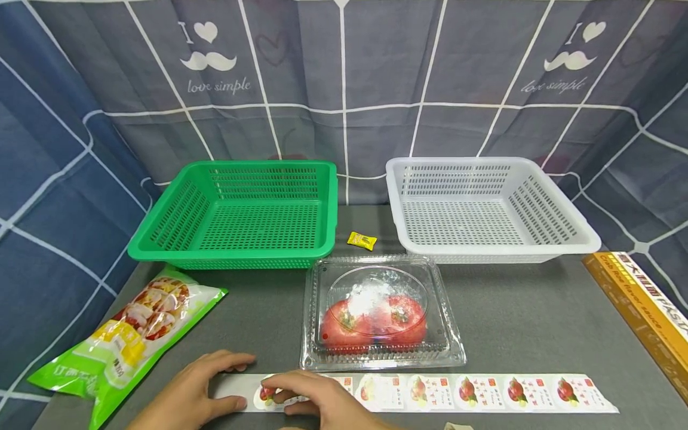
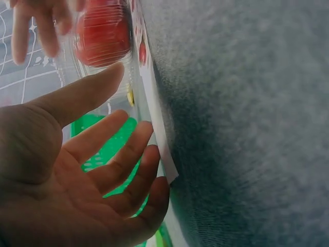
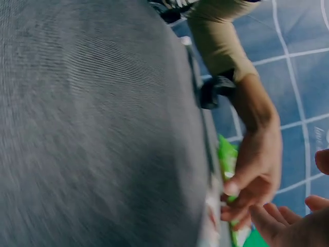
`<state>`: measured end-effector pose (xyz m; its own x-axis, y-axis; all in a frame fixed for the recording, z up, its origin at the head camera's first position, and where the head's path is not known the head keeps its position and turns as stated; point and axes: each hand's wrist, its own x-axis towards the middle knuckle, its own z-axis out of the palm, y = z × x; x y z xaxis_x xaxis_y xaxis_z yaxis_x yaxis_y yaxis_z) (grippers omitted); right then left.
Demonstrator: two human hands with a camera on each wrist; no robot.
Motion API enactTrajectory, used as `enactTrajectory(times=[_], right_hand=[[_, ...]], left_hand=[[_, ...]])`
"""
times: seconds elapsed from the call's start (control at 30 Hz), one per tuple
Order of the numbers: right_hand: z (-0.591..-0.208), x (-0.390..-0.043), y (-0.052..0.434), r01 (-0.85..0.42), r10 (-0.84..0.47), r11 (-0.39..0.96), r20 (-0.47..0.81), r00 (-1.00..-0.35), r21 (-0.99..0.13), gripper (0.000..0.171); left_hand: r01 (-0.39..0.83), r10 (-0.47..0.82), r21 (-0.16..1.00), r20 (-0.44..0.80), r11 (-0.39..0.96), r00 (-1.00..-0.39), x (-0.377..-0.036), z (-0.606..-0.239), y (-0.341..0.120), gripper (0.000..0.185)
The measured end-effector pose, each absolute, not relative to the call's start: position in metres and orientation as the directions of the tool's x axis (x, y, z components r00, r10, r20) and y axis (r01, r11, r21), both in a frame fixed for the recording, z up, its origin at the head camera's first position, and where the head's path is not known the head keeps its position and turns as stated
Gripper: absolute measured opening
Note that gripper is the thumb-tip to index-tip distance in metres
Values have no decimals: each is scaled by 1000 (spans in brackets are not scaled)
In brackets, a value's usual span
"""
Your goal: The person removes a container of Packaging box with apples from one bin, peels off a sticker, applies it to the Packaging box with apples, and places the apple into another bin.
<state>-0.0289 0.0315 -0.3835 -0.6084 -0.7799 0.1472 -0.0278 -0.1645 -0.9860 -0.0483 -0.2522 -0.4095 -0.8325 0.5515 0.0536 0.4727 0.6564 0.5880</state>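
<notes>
While both hands sit at the bottom edge of the head view, entries as follows:

Sticker strip: long backing strip point(image 1: 473, 392) with round fruit labels lies flat along the lower centre of the frame, its left end under the hands
Left hand: left hand point(image 1: 199, 391) rests flat on the strip's blank left end, fingers straight and spread wide, holding nothing; the left wrist view shows the fingertips point(image 2: 154, 154) at the paper's edge
Right hand: right hand point(image 1: 317, 397) just right of the left one, fingers curled down onto the first label point(image 1: 267, 395); looks like a pinch at its edge, thumb contact not clear
Clamshell: clear box point(image 1: 378, 310) with two tomatoes, lid shut, centre of frame, just above the strip
Baskets: green basket point(image 1: 242, 209) centre left, white basket point(image 1: 484, 203) centre right
Other: yellow candy point(image 1: 362, 240) between baskets; green snack bag point(image 1: 129, 334) lower left; orange carton point(image 1: 639, 310) right edge
Risk (judgement): label may tear or fold onto itself if peeled fast; strip may slide or lift if the flat hand eases off, since it only presses
</notes>
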Motion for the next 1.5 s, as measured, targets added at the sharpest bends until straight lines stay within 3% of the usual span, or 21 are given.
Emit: enactTrajectory(times=[0.13,0.27,0.5,0.8,1.13,1.5], right_hand=[[-401,-33,21,-299,-807,9,169,-566,-954,62],[-409,-35,12,-474,-785,194,154,-600,-859,57],[-411,-36,7,-440,-757,293,75,-649,-849,47],[-416,-34,5,-486,-723,274,155,-673,-830,43],[-413,-36,3,-375,-706,274,80,-704,-886,48],[-413,-38,2,-346,-706,300,38,-707,-889,55]], left_hand=[[473,573,608,37,638,-819,-50,-412,-256,49],[477,594,640,39,602,-803,-52,-412,-258,48],[514,641,619,23,594,-768,-54,-412,-257,47],[547,668,595,23,589,-744,-56,-409,-255,35],[544,701,688,72,480,-710,-62,-414,-259,23],[494,692,770,96,404,-715,-62,-413,-261,17]])
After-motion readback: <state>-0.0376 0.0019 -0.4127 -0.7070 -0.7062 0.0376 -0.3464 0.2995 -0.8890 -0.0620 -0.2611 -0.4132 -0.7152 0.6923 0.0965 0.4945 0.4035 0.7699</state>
